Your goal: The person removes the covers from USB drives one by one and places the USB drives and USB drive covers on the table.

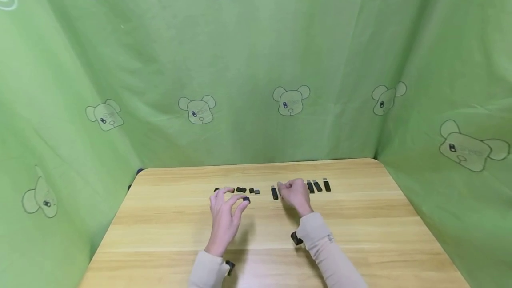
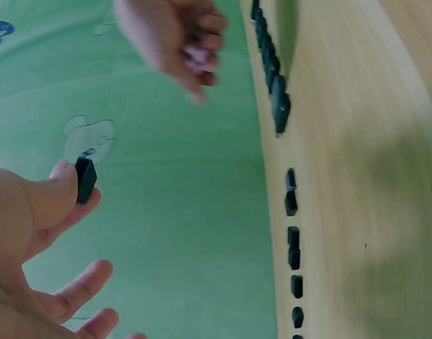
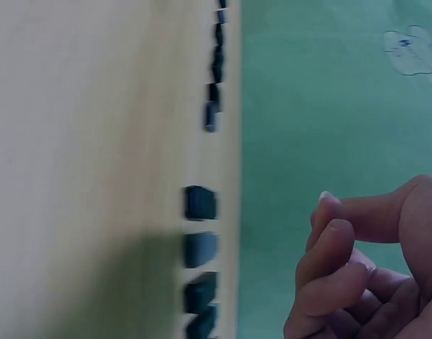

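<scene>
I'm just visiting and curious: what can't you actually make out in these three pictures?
- Right hand: in the head view its curled fingers hide whether it holds anything; in the right wrist view they seem empty.
- Row of small black pieces: too small in the head view and blurred in the right wrist view to identify.
- Small black cap pinched by the left hand: no markings readable.
</scene>
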{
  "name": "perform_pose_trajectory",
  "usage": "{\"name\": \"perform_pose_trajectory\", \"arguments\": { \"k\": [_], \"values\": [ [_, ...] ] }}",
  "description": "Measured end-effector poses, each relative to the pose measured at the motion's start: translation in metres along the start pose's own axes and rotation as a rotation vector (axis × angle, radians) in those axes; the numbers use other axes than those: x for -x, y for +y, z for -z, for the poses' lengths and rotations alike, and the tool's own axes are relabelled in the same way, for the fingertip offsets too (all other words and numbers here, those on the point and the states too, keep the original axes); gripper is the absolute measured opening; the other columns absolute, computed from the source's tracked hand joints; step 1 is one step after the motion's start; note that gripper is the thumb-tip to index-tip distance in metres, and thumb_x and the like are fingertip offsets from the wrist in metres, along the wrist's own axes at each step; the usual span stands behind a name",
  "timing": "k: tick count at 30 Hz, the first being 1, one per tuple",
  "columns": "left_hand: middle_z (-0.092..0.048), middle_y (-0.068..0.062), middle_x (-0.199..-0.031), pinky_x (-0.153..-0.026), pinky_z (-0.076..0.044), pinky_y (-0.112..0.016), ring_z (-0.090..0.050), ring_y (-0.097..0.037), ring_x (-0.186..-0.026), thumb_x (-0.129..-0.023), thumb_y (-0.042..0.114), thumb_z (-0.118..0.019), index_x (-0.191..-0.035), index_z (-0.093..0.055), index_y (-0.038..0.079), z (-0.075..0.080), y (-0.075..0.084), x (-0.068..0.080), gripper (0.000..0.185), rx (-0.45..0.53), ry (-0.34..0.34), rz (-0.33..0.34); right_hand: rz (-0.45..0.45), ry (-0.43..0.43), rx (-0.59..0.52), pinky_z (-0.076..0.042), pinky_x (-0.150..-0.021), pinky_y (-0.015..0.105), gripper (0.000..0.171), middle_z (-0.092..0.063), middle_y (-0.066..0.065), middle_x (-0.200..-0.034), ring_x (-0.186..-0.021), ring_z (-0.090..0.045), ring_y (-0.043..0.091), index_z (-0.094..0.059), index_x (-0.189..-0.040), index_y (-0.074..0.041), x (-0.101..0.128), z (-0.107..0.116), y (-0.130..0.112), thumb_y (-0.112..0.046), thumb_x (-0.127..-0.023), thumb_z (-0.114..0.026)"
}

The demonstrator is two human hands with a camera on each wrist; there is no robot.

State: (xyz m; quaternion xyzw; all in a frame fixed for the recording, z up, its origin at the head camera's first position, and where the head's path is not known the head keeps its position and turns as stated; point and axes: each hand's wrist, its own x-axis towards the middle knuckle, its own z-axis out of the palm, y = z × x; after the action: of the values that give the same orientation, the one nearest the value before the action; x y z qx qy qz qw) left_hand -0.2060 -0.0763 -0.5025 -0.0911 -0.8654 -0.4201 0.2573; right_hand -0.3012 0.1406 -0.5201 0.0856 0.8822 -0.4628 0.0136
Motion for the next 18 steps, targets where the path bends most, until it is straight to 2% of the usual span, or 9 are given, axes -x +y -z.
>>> {"name": "perform_pose_trajectory", "arguments": {
  "k": [4,8,13,18],
  "values": [
    [-0.058,-0.022,-0.132,-0.103,-0.029,-0.063,-0.038,-0.043,-0.129,-0.089,0.025,-0.074,-0.101,-0.078,0.012,-0.015,-0.012,-0.013,0.018,-0.037,-0.039,-0.023,0.036,0.006,-0.034,-0.040,-0.051,0.025,0.035,-0.067,0.001,-0.058,-0.049,-0.051,0.012,-0.072,-0.071,-0.007,0.009,0.010,-0.010,-0.029,-0.097,-0.067],
    [-0.059,-0.022,-0.134,-0.100,-0.031,-0.062,-0.039,-0.044,-0.129,-0.085,0.027,-0.077,-0.099,-0.080,0.012,-0.033,-0.023,-0.023,0.021,-0.084,-0.091,-0.018,0.066,0.006,-0.060,-0.041,-0.048,0.025,0.033,-0.070,0.004,-0.063,-0.050,-0.056,0.014,-0.074,-0.079,-0.003,0.018,0.018,-0.016,-0.031,-0.097,-0.067],
    [-0.058,-0.020,-0.139,-0.100,-0.029,-0.059,-0.038,-0.042,-0.132,-0.084,0.031,-0.078,-0.098,-0.082,0.016,-0.050,-0.031,-0.037,0.021,-0.116,-0.177,0.010,0.135,0.010,-0.067,-0.037,-0.044,0.025,0.034,-0.069,0.001,-0.060,-0.046,-0.055,0.012,-0.074,-0.078,-0.005,0.029,0.027,-0.023,-0.032,-0.096,-0.069],
    [-0.057,-0.017,-0.143,-0.104,-0.029,-0.059,-0.036,-0.040,-0.136,-0.083,0.032,-0.080,-0.099,-0.082,0.019,-0.064,-0.035,-0.053,0.021,-0.168,-0.251,0.042,0.165,0.009,-0.089,-0.037,-0.044,0.024,0.032,-0.069,0.004,-0.062,-0.048,-0.053,0.014,-0.073,-0.074,-0.010,0.041,0.038,-0.028,-0.033,-0.096,-0.069]
  ]
}}
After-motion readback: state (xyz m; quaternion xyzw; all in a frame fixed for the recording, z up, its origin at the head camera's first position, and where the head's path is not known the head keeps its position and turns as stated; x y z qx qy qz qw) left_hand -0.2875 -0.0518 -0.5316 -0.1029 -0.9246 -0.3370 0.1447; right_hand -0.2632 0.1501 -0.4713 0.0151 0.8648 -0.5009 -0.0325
